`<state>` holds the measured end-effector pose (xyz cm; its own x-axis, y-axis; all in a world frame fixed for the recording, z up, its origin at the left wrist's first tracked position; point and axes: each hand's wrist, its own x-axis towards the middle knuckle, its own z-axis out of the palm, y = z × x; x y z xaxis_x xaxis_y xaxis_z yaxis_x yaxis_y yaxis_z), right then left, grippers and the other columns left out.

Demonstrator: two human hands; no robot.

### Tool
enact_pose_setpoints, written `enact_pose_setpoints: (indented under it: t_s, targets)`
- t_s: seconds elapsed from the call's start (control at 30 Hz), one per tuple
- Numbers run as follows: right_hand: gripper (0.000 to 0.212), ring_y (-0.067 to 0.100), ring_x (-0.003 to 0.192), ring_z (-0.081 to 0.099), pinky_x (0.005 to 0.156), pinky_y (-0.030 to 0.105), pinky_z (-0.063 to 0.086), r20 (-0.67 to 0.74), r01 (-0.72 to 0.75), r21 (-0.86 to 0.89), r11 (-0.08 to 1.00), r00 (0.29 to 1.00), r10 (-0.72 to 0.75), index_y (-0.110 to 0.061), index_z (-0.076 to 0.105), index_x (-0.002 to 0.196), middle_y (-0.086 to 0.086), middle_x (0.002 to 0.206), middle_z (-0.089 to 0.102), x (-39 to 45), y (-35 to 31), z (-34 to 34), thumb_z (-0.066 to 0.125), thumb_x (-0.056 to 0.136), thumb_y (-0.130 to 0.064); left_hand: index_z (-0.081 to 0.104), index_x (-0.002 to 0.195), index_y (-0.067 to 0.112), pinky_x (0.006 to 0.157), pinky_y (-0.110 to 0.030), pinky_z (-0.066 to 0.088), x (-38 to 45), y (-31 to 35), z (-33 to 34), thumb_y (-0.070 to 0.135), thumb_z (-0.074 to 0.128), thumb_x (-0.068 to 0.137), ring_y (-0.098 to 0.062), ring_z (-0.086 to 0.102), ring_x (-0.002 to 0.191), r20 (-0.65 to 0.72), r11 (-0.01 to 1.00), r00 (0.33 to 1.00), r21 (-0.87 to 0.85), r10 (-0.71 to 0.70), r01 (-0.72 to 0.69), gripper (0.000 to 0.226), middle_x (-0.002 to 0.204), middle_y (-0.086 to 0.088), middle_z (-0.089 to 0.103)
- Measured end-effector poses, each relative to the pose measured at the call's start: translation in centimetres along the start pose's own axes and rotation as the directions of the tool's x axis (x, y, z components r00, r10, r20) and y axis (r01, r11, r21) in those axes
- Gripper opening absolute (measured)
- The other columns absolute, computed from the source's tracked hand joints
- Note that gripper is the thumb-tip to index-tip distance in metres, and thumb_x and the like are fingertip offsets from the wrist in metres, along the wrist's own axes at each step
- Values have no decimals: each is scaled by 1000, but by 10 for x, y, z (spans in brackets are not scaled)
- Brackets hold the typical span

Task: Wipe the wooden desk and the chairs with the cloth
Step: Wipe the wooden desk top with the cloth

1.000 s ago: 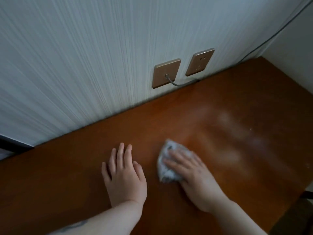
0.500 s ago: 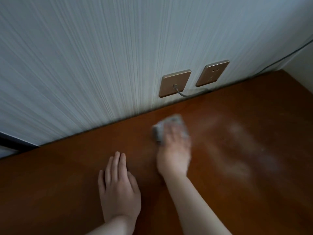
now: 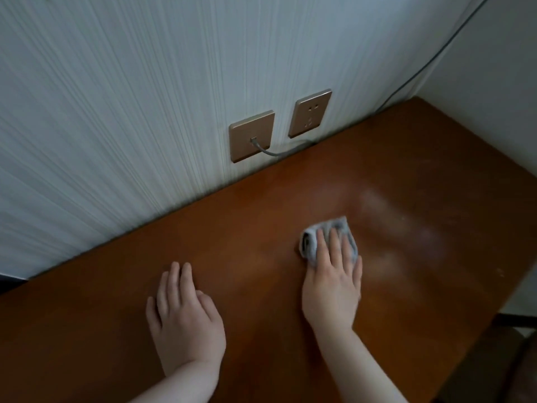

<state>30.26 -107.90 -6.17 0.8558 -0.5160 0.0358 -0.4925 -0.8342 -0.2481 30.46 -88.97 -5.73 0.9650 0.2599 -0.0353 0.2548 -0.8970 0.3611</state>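
The reddish-brown wooden desk (image 3: 261, 216) fills the lower half of the view and butts against the wall. My right hand (image 3: 332, 283) lies flat on a crumpled grey cloth (image 3: 312, 241), fingers straight, pressing it onto the desk top. Only the cloth's far and left parts show past my fingers. My left hand (image 3: 186, 318) rests flat on the bare wood to the left, fingers together, holding nothing. A dark chair (image 3: 511, 362) shows partly at the lower right, beyond the desk's corner.
Two gold wall plates sit just above the desk's back edge: a data socket (image 3: 251, 136) with a grey cable (image 3: 279, 152) plugged in, and a power outlet (image 3: 309, 113). A thin wire (image 3: 430, 62) runs up the right wall corner. Pale streaks (image 3: 401, 228) mark the wood right of the cloth.
My right hand has drawn the cloth back from near the wall towards me and to the right. My left hand has stayed flat on the desk.
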Motion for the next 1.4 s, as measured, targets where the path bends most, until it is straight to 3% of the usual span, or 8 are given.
enact_pose_setpoints:
  t_s: [0.23, 0.37, 0.47, 0.67, 0.87, 1.1, 1.27, 1.4]
  targets:
    - [59, 17, 142, 34, 115, 46, 25, 75, 570, 34, 821, 818, -571, -33, 44, 144, -7, 151, 42, -74, -51, 7, 45, 84, -32, 48, 137, 14, 116, -49, 14, -1, -4, 1, 8, 48, 90, -22, 26, 142, -26, 996, 998, -57, 62, -64, 47, 150, -4, 40]
    - [59, 12, 147, 12, 119, 42, 8, 9, 15, -15, 1000, 1000, -15, -36, 28, 151, -6, 159, 22, -46, 29, -8, 43, 95, -24, 52, 134, 18, 116, -46, 12, -13, -8, -6, 24, 38, 87, -23, 29, 141, -53, 950, 960, -136, 276, -281, 49, 149, -1, 41]
    - [56, 15, 148, 12, 120, 41, 9, -129, -341, 5, 940, 932, 339, -34, 24, 152, -3, 160, 22, -83, 70, -19, 35, 98, -27, 56, 131, 16, 115, -48, 16, -29, 7, -4, 24, 42, 86, -26, 32, 139, -60, 865, 901, -257, 430, -430, 48, 148, -3, 42]
    - [57, 9, 145, 17, 118, 45, 22, 89, 384, 22, 923, 919, -385, -33, 31, 149, -10, 154, 34, -100, 36, -27, 35, 92, -43, 57, 130, 20, 117, -33, 6, -74, 103, 16, 28, 35, 91, -15, 29, 140, -7, 727, 846, -509, 533, -461, 45, 146, 3, 45]
    - [52, 23, 144, 27, 112, 49, 32, -230, -405, 31, 914, 887, 401, -28, 46, 144, 3, 152, 40, -79, 130, -27, 41, 92, -24, 51, 136, 24, 120, -42, 13, -114, 135, 53, 29, 32, 92, -12, 22, 143, 114, 768, 854, -509, 508, -389, 49, 151, 6, 36]
    - [48, 11, 139, 34, 113, 40, 31, -47, 340, -98, 935, 937, -345, -41, 41, 137, -13, 147, 44, -82, 146, -37, 47, 90, -35, 54, 134, 18, 118, -44, 8, -125, 145, 60, 29, 27, 85, -19, 22, 144, 40, 792, 866, -427, 498, -436, 57, 151, -1, 37]
    - [52, 8, 143, 16, 114, 47, 31, -184, -222, 144, 964, 951, 247, -32, 47, 141, -11, 152, 31, -59, 202, -50, 54, 94, -10, 34, 147, 30, 119, -41, -4, -129, 156, 62, 43, 11, 91, -10, 5, 147, 203, 873, 850, -132, 487, -469, 62, 157, 11, 20]
    - [53, 12, 142, 30, 113, 41, 33, -63, 270, 29, 962, 961, -268, -34, 45, 140, -11, 149, 42, -82, 157, -45, 41, 87, -24, 38, 146, 24, 118, -44, 4, -125, 152, 68, 38, 26, 89, -16, 15, 145, 221, 861, 839, -9, 497, -508, 60, 156, 6, 26]
